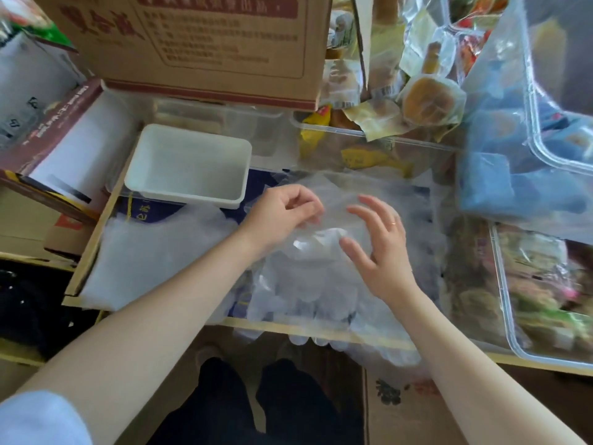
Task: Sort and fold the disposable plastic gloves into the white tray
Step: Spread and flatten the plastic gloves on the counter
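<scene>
Thin glossy clear plastic gloves (pixel 308 284), smooth matt white plastic tray (pixel 189 165), matt brown cardboard box (pixel 199 49).

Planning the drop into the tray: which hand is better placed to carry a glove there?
Left, probably. The left hand already pinches the glove and sits just right of the tray. The right hand is open, fingers spread over the glove, farther from the tray.
</scene>
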Demonstrator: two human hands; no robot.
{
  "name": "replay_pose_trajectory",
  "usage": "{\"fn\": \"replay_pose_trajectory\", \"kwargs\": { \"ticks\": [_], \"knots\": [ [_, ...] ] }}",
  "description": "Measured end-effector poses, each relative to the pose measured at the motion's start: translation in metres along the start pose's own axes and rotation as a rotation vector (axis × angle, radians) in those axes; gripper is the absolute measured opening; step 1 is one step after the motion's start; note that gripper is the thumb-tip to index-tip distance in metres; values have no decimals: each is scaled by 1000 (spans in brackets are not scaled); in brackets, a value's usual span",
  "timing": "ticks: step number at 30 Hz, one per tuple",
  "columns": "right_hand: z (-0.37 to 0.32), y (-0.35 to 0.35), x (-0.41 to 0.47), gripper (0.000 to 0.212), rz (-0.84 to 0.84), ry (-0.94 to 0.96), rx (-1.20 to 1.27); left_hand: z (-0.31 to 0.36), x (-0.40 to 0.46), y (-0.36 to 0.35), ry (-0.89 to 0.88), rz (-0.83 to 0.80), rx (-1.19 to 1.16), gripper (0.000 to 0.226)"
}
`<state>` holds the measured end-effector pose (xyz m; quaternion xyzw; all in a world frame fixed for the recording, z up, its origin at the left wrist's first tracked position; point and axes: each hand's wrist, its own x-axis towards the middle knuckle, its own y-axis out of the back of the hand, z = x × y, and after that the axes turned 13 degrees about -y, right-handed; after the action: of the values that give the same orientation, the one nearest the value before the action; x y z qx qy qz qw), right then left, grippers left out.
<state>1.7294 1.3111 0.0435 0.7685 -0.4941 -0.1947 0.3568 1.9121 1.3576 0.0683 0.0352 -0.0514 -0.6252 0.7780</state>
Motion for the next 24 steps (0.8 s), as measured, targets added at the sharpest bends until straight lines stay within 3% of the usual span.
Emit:
{"fn": "replay_pose_trajectory", "kwargs": {
  "ticks": [3, 5, 9, 12, 14, 17, 19, 22, 24],
  "knots": [
    [-7, 14, 14, 71, -85, -451, 352, 5, -3, 11, -13, -1, -132, 12],
    [-12, 22, 28, 60, -228, -585, 580, 12, -4, 17, -13, 25, -195, 11],
    [-23, 23, 44, 3, -409, -442, 807, 20, -10, 28, -2, 99, -227, 15],
    [-36, 19, 55, 18, -419, -401, 890, 16, -23, 39, 110, 121, -275, 4],
    [-42, 18, 61, 17, -346, -399, 832, 12, -35, 48, 179, 14, -239, 9],
    [-47, 15, 67, 17, -324, -395, 753, 1, -53, 66, 321, -189, -43, 7],
    [-50, 13, 68, 20, -368, -378, 714, -9, -54, 75, 370, -123, 96, 5],
    [-54, 10, 64, 22, -495, -335, 600, -8, -38, 78, 191, 146, 363, 31],
    [-57, 8, 59, 25, -630, -300, 593, 4, -24, 70, 59, 61, 448, 49]
  ]
}}
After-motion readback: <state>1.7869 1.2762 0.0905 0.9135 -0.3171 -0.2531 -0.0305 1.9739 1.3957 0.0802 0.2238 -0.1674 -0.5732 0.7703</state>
